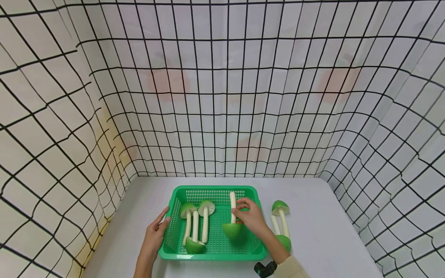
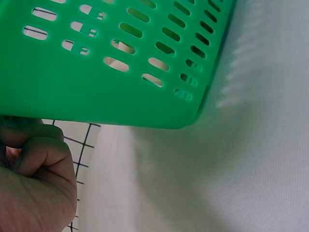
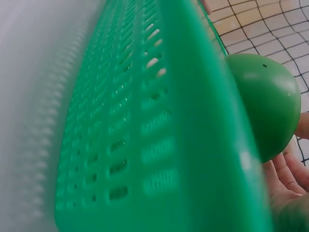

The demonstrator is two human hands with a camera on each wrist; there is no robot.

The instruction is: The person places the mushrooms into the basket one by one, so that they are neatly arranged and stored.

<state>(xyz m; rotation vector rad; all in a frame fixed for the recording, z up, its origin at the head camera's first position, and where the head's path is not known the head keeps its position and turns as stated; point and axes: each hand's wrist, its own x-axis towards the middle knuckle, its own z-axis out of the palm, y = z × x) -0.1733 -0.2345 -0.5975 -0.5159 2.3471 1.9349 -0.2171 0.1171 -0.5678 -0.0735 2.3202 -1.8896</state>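
Note:
A green plastic basket (image 1: 215, 256) stands on the white table. My left hand (image 1: 153, 234) holds its left rim; in the left wrist view, curled fingers (image 2: 46, 157) sit against the basket edge. Over the basket's right half, my right hand (image 1: 253, 217) pinches the pale stem of a toy mushroom (image 1: 232, 231), its green cap pointing down. That cap (image 3: 265, 104) shows beyond the rim in the right wrist view. Three more mushrooms lie side by side in the left half: two with caps (image 1: 206, 208) at the back, one with its cap (image 1: 195, 246) toward the front.
Right of the basket, two mushrooms lie on the table, one with its cap (image 1: 280, 207) at the back, the other with its cap (image 1: 284, 243) in front. Black netting (image 1: 227, 92) over pale walls surrounds the table's back and sides. A dark device (image 1: 265, 269) sits at the right wrist.

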